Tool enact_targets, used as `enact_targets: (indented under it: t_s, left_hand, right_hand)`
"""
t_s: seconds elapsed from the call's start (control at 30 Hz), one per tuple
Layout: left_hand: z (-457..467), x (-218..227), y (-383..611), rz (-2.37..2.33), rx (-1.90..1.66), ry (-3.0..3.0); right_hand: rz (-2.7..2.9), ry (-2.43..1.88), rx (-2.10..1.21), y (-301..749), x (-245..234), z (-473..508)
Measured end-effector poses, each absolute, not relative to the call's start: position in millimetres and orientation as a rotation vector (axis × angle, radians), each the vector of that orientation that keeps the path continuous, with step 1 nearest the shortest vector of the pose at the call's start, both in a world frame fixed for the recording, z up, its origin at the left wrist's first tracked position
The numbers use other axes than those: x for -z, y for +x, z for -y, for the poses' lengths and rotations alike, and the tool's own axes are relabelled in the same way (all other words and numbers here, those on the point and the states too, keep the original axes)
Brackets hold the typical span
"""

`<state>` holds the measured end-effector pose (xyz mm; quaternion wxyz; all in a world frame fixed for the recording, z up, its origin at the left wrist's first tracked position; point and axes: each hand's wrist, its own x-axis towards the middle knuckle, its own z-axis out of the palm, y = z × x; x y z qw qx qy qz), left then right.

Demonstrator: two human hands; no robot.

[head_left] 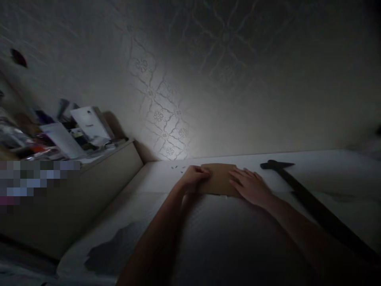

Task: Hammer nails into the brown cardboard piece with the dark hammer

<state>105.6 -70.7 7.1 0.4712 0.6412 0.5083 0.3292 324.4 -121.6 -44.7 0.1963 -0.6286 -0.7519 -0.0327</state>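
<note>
A flat brown cardboard piece [219,178] lies on a pale work surface [154,178] close to the wall. My left hand [195,177] grips its left edge with curled fingers. Flat on the right part of the cardboard rests my right hand [249,185], its fingers stretched out. A long dark hammer-like tool [300,194] lies on the surface to the right of my right hand, its head toward the wall.
A patterned wall [166,119] rises just behind the surface. At the left a low cabinet [98,174] carries boxes, papers [89,123] and clutter. A dark patch [113,250] marks the surface near its front left. The scene is dim.
</note>
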Motion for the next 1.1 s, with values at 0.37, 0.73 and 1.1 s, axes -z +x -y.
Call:
enact_targets:
  t_s: [0.37, 0.73, 1.1]
  left_hand:
    - [77, -8, 108, -1.303, -0.807, 1.552]
    - [71, 1, 108, -1.08, -0.951, 1.438]
    - [76, -11, 101, -1.106, -0.818, 1.305]
  right_hand:
    - [1.685, -2.279, 0.3, 377, -9, 147]
    - [1.555, -2.501, -0.205, 438, 12, 142]
    - [1.55, -2.208, 0.09, 400, -6, 150]
